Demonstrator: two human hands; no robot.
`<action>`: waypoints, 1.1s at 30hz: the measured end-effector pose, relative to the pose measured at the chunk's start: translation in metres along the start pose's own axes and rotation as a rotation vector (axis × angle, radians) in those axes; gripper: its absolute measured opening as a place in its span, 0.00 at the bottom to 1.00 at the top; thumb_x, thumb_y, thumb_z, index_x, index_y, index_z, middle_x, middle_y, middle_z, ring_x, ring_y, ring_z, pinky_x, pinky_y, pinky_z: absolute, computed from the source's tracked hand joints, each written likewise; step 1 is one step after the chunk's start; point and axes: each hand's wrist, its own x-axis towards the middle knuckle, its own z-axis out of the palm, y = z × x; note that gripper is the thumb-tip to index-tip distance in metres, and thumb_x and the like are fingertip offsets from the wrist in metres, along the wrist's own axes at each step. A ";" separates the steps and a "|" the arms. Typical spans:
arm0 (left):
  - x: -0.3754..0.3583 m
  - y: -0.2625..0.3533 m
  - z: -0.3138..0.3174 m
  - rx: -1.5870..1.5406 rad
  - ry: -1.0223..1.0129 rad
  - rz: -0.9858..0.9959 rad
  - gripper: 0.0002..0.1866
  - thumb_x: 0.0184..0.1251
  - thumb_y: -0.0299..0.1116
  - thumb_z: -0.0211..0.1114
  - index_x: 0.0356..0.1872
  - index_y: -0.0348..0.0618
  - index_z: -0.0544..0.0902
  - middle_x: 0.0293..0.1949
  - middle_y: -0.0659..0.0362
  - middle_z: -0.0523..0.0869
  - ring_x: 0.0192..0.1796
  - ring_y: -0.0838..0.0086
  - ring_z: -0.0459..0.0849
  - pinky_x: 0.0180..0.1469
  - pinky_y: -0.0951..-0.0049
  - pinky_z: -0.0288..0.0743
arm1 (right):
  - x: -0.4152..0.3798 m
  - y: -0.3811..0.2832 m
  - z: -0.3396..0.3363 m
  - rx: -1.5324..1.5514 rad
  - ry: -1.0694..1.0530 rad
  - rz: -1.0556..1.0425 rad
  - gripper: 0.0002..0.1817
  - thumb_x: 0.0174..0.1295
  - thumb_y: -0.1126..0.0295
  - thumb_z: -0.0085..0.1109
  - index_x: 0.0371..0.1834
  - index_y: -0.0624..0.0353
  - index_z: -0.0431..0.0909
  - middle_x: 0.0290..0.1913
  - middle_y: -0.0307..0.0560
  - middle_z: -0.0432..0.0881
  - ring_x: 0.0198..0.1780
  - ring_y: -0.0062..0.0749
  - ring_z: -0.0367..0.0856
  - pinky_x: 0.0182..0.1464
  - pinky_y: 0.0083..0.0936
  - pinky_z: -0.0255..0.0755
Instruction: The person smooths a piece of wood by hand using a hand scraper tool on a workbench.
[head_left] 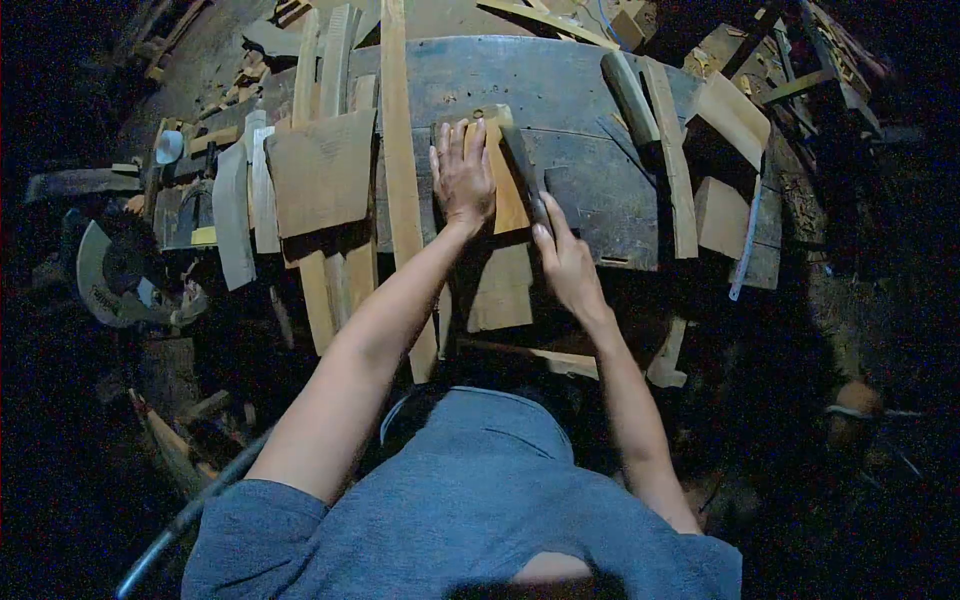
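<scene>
Bench (590, 160): broad, dark and worn, carrying timber on both sides.

Plank (400, 150): long, pale, lying just left of the work.

Panel (325, 170): squarish, rough-faced, farther left, on other pieces of wood.

Board (509, 200): orange-toned wood, near the middle of the bench, partly covered by our left grip (465, 180). We judge it stiff, moderately light and hard to damage, with some drag on its face; we would lift it by its two long edges, minding possible splinters.

Tool (517, 160): dark, slim, lying along the board's right edge; its exact kind we cannot tell. We expect it to be rigid and dense for its size, best held at the near end.

Left grip: palm down, fingers straight and together on the board, clasping nothing.

Right grip (572, 268): closed around the tool's near end, index finger stretched along it.
</scene>
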 end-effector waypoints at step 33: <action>-0.005 -0.004 -0.002 -0.011 -0.037 -0.014 0.24 0.70 0.39 0.53 0.68 0.60 0.69 0.69 0.59 0.66 0.74 0.59 0.57 0.74 0.49 0.48 | -0.074 0.035 0.000 0.129 -0.026 -0.018 0.28 0.70 0.59 0.46 0.74 0.44 0.56 0.35 0.69 0.81 0.39 0.67 0.80 0.40 0.50 0.72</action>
